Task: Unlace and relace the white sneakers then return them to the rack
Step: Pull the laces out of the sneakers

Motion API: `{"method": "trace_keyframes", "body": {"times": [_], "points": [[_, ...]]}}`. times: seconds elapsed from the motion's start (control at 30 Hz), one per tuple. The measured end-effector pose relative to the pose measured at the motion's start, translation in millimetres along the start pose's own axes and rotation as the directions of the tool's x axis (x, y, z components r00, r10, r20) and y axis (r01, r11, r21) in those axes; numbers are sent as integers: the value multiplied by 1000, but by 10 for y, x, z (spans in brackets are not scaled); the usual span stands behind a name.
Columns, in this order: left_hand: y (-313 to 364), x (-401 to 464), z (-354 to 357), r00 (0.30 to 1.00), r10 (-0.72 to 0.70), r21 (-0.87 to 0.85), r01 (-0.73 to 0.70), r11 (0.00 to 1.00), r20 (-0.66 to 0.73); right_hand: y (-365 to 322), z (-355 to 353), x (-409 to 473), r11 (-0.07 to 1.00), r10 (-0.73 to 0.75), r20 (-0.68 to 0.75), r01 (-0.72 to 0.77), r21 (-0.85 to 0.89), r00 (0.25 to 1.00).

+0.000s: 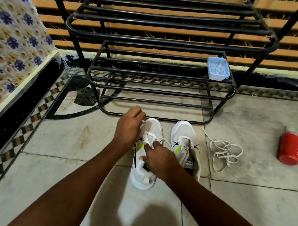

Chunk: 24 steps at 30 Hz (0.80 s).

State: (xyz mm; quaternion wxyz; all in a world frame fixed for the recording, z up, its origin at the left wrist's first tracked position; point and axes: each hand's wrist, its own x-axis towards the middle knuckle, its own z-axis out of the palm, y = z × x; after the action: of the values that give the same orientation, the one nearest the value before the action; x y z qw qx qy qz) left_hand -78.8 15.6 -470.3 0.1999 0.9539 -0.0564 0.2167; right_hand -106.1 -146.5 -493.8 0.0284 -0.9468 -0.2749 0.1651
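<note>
Head view looks down on two white sneakers standing side by side on the tiled floor [245, 202], toes toward a black metal rack [165, 42]. Both hands are on the left sneaker [144, 166]: the left hand [129, 127] is over its toe end, fingers curled and pinching a white lace [144, 123] pulled upward, while the right hand [158, 158] rests on the tongue area, index finger pressing near the eyelets, thumb at the collar. The right sneaker [185, 139] sits just beside it, untouched, its eyelets bare. A loose lace [224, 153] lies in a tangle on the floor to its right, near a red bottle [289, 149] lying on its side. A pale blue lidded container [218, 68] sits on the rack's lower shelf.
</note>
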Motion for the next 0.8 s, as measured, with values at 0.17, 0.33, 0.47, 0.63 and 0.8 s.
{"method": "trace_keyframes", "body": {"times": [0.17,0.33,0.47,0.63,0.8], "points": [[351,335,-593,898,-169,-471,-47,881,-407,19,-17,2,1000,-8,28,7,28,1000],[363,344,-620,886,-241,-490,18,871,-395,2,-54,-9,999,0,45,-2,42,999],[19,128,-278,993,-111,-95,114,989,38,-1,-73,-30,999,-5,25,4,35,1000],[-224,-164,72,857,-225,157,171,973,463,-12,-62,-17,999,13,30,-14,31,999],[-207,-247,243,869,-201,124,162,979,451,-10,-30,0,999,13,38,-14,29,999]]}}
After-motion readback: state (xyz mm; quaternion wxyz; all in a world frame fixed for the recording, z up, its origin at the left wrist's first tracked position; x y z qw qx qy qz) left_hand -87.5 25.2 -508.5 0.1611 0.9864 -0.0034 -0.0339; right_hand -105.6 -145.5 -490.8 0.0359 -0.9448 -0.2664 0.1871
